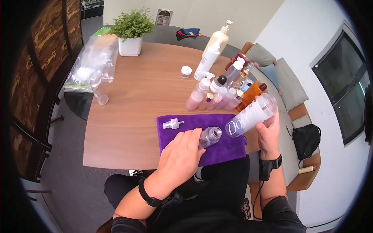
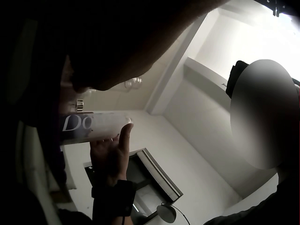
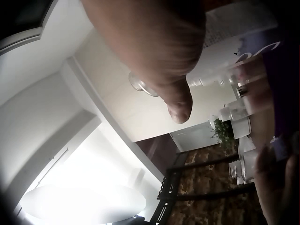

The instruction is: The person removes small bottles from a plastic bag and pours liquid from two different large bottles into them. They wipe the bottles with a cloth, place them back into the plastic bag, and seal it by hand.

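Note:
On a purple cloth [image 1: 186, 136] at the table's front edge, my left hand [image 1: 180, 149] grips a small clear bottle [image 1: 211, 136] with an uncapped neck. My right hand [image 1: 270, 132] holds a large clear bottle [image 1: 248, 118] with a white label, its bare neck tilted up to the right. Bluish liquid shows near its base, and large "Do" lettering is legible on the bottle [image 2: 93, 127] in the left wrist view. A clear spray pump [image 1: 173, 123] lies on the cloth, left of the small bottle. The right wrist view shows the small bottle's neck [image 3: 236, 171] by my left fingers [image 3: 269, 173].
Several pink, amber and clear bottles [image 1: 200, 93] crowd the table's right side, with tall white pump bottles [image 1: 210, 58] behind. A small white-lidded jar [image 1: 186, 72] sits near them. At left stand a clear bottle [image 1: 100, 91], a plastic bag [image 1: 97, 54] and a potted plant [image 1: 131, 46].

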`<move>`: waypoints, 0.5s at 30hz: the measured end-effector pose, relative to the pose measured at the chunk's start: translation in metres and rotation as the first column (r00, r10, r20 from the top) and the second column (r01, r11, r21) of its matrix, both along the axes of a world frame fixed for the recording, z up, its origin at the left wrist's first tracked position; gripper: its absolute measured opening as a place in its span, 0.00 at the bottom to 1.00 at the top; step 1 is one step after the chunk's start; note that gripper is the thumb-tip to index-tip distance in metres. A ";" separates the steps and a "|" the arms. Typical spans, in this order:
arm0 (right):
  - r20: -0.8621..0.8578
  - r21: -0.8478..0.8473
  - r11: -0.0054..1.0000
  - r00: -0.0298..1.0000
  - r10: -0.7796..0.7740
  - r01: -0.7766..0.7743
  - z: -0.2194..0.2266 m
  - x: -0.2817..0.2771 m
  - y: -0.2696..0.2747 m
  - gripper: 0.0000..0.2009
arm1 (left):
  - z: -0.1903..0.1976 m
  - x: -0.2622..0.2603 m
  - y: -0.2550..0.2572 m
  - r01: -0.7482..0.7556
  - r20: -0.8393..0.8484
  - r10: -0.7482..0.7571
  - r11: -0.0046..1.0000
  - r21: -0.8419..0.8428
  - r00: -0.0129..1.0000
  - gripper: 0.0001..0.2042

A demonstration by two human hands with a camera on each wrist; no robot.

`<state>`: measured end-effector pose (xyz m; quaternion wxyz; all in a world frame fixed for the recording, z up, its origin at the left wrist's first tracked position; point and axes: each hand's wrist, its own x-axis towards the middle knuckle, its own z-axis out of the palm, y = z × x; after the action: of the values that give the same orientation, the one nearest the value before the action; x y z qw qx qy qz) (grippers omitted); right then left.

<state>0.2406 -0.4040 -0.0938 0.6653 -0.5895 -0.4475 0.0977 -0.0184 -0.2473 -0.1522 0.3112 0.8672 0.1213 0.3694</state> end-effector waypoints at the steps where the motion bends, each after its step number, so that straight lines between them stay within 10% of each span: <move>1: 0.004 -0.002 1.000 1.000 0.012 -0.012 0.003 0.001 0.006 0.60 | 0.000 -0.001 0.000 -0.012 0.004 0.012 1.000 -0.002 1.000 0.30; 7: -0.124 -0.079 0.995 0.991 0.050 -0.060 0.010 0.013 0.012 0.46 | 0.000 -0.002 0.002 0.007 0.024 -0.007 1.000 -0.019 1.000 0.29; 15: 0.196 -0.378 0.926 0.976 0.095 -0.014 0.041 -0.017 0.002 0.38 | -0.001 -0.002 0.001 0.006 0.010 -0.006 1.000 -0.002 1.000 0.30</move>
<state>0.2234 -0.4016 -0.0527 0.4866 -0.6997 -0.5050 0.1365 -0.0200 -0.2465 -0.1528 0.3139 0.8654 0.1174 0.3726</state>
